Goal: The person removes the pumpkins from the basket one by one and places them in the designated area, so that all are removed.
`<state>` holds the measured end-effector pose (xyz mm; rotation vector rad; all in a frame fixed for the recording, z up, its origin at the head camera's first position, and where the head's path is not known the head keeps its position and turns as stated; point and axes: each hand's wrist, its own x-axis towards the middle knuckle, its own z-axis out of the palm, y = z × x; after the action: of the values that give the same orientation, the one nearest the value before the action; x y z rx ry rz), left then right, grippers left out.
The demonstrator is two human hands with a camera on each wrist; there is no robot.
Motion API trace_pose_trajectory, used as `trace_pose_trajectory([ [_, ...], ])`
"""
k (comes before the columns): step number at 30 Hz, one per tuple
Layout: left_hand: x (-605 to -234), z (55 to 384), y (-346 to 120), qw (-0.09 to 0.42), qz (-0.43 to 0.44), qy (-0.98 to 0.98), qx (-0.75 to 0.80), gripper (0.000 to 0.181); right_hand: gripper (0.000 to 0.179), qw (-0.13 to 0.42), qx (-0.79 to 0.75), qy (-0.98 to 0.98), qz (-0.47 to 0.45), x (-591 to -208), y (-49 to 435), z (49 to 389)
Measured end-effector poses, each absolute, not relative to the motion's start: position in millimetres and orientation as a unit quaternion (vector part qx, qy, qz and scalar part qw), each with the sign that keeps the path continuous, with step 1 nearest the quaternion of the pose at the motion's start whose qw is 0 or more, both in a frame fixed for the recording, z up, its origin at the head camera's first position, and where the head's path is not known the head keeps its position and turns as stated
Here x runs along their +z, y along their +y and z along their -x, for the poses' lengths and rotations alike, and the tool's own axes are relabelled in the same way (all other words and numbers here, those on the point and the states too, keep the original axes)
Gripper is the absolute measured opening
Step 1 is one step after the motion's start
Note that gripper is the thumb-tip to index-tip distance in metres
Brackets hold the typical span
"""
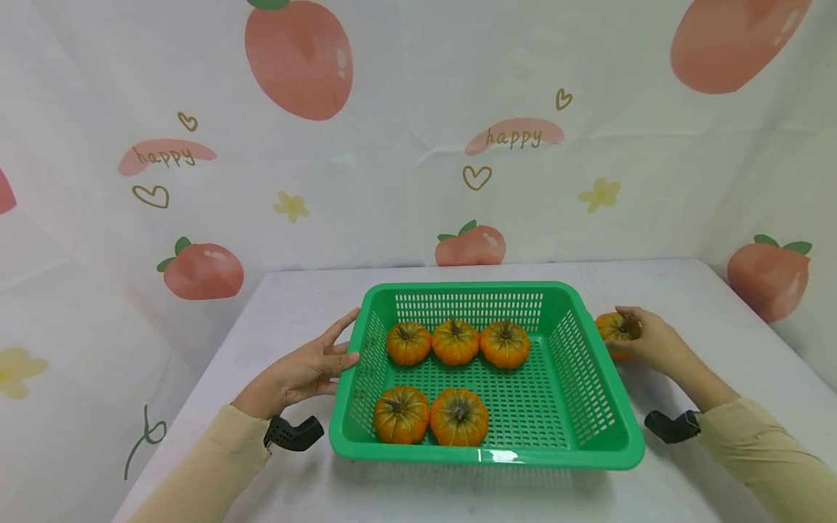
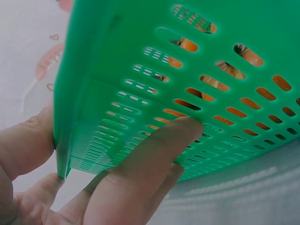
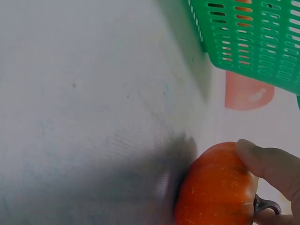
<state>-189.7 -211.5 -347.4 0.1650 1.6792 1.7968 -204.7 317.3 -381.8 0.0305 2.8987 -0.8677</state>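
Observation:
A green plastic basket [image 1: 487, 456] with slotted walls stands on the table. Inside it, three small orange pumpkins [image 1: 455, 341] form a back row and two pumpkins [image 1: 459, 418] sit at the front left. My left hand [image 1: 307, 372] holds the basket's left side, its thumb at the rim and other fingers against the slotted outer wall [image 2: 262, 140]. Just outside the basket's right wall, my right hand [image 1: 647, 338] grips another pumpkin [image 3: 218, 187] near its dark stem. Whether that pumpkin touches the table cannot be told. The palm side of my right hand is hidden.
A white cloth covers the table [image 1: 301, 298]. Behind it hangs a white backdrop [image 1: 379, 181] printed with fruit, hearts and flowers. Black wrist mounts [image 1: 294, 434] sit on both forearms, close to the basket's sides.

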Motion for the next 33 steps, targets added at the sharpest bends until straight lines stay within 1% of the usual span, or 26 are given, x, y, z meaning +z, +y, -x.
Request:
trace_pose_trajectory([
  [9, -347, 190, -212, 0.333, -0.070, 0.642, 0.687, 0.092, 0.078, 0.067, -0.294, 0.954, -0.009, -384, 323, 208],
  [17, -346, 190, -213, 0.331, -0.076, 0.643, 0.687, 0.091, 0.089, 0.097, -0.307, 0.947, -0.020, -384, 329, 212],
  [25, -347, 190, -212, 0.330, -0.076, 0.643, 0.687, 0.091, 0.089, 0.111, -0.327, 0.938, -0.019, -384, 332, 214],
  [33, -347, 189, -212, 0.334, -0.079, 0.640, 0.687, 0.092, 0.088, 0.113, -0.334, 0.936, -0.016, -383, 332, 213],
])
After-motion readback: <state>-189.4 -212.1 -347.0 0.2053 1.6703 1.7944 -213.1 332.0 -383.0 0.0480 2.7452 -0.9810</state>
